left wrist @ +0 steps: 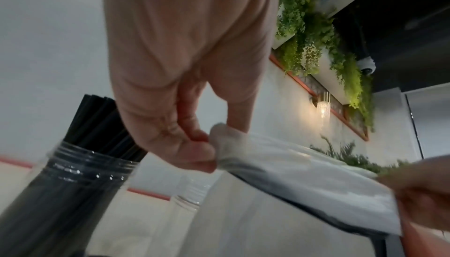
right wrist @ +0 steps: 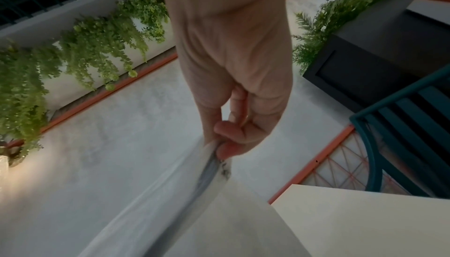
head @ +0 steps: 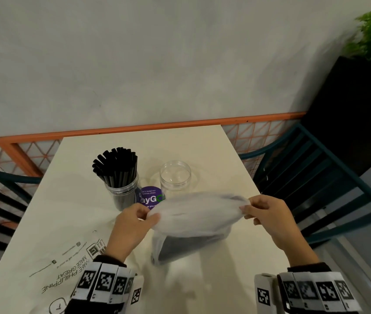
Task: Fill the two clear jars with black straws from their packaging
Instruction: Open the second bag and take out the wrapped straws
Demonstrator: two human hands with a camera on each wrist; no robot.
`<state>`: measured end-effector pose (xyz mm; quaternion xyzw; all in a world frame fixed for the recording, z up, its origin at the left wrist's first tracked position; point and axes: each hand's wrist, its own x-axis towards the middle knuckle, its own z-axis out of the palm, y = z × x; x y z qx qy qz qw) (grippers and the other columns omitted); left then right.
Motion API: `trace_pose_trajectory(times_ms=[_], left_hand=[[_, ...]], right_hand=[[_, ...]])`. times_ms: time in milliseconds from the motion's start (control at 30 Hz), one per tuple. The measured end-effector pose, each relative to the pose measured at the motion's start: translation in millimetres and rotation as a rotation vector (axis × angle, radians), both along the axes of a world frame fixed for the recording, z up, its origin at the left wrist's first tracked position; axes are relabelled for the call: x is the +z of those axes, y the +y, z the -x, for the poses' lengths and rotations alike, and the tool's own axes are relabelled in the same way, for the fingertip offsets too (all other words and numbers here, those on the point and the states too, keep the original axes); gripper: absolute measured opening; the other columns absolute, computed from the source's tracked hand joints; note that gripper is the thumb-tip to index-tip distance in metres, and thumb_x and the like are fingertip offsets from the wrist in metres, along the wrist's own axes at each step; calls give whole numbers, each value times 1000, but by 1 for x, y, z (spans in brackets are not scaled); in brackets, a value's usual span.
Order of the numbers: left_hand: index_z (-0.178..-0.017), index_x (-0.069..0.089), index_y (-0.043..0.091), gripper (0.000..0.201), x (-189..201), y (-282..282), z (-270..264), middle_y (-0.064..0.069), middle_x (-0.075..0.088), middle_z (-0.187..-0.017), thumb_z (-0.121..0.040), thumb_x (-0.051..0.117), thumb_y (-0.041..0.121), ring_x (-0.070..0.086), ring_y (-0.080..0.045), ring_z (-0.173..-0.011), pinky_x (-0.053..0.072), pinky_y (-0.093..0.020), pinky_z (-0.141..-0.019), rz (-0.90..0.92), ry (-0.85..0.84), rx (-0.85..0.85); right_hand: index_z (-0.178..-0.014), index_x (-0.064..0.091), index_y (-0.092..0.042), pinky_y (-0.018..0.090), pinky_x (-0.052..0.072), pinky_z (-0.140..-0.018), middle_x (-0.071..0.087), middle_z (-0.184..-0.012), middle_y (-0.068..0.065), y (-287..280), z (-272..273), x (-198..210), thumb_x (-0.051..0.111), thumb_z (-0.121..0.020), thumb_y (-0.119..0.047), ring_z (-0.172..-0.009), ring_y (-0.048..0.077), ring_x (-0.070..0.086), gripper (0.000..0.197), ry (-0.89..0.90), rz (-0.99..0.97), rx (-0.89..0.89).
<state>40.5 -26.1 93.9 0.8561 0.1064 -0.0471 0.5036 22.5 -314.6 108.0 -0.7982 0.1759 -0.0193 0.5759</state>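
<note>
Your left hand point(head: 132, 225) and right hand point(head: 268, 214) each pinched an end of the straw bag point(head: 193, 225), held stretched just in front of the empty jar point(head: 175, 175), the filled jar point(head: 123, 191) left of it

Plastic bag point(head: 193, 220): motion-blurred in every view; its mouth edge cannot be traced.
Bag contents: only a dark mass through the film; single straws cannot be told apart.
Purple sticker point(head: 150, 197): partly covered by the bag and the left hand point(head: 132, 225); its small print is unreadable.
Right hand point(head: 268, 217): its fingertips are hidden behind the bag's edge.
Filled jar point(left wrist: 70, 190): cut off by the left wrist picture's lower edge.
Empty jar point(left wrist: 190, 193): a faint blur there.
</note>
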Motion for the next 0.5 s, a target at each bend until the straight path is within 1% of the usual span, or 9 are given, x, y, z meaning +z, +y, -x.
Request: trace_pose_trajectory(times_ms=[33,100,200,267,333,400,433,467,500], left_hand=[[-77,65,4,20,1,-1,0,-16,68,-81,-77,71,22,65,-32,-80,55,-42,-80,38,-6,-14],[-80,68,-3,22,2,-6,0,-27,69,-88,-80,68,19,66,-37,-87,57,-40,-81,199,25,-73],[-91,69,-4,17,4,-17,0,-23,71,-96,-81,64,8,67,-33,-91,56,-34,-83,448,128,-155],[-99,66,-8,20,6,-23,1,-21,70,-96,-82,60,2,69,-25,-84,58,-28,-76,648,222,-190],[-106,60,-9,28,7,-23,0,-19,69,-97,-79,60,-3,70,-22,-78,59,-28,-71,850,298,-172],[-112,55,-2,46,5,-18,-2,-16,66,-97,-68,69,-1,68,-22,-76,58,-30,-69,1008,343,-145],[-109,55,4,50,3,-15,-3,-13,64,-95,-62,71,1,66,-20,-75,57,-30,-68,1066,360,-149],[-103,54,7,48,1,-13,-4,-10,63,-91,-58,70,5,65,-19,-74,57,-29,-68,1119,374,-153],[-95,54,8,43,-1,-12,-4,-7,62,-88,-55,67,6,65,-18,-73,56,-28,-68,1169,388,-138]], right_hand=[[-76,68,-4,26,42,-53,64,-60,3,3,0,0,68,-80,-7,-57,16,53,5,0,-27,22],[-79,69,-4,23,35,-51,56,-50,-8,9,-1,-1,66,-82,-11,-52,11,43,8,6,-85,79],[-85,70,-4,17,28,-45,46,-50,-9,20,0,-6,61,-86,-13,-47,6,32,12,71,-268,204],[-90,65,-2,14,25,-41,46,-54,-5,25,1,-13,55,-89,-8,-44,5,30,12,116,-513,220],[-91,59,-8,12,27,-39,47,-56,-4,27,1,-16,50,-90,-7,-42,4,32,9,151,-790,176],[-83,58,-11,15,40,-39,49,-52,-5,22,3,-17,50,-89,-10,-41,5,41,10,141,-957,115],[-74,58,-12,18,47,-43,49,-49,-4,18,2,-18,58,-83,-11,-42,7,46,9,120,-1009,74],[-66,55,-12,19,50,-47,48,-47,-3,13,2,-19,71,-70,-12,-42,9,47,17,97,-1056,43],[-60,51,-13,20,51,-48,44,-47,-2,9,2,-19,83,-51,-10,-43,11,46,33,85,-1079,26]])
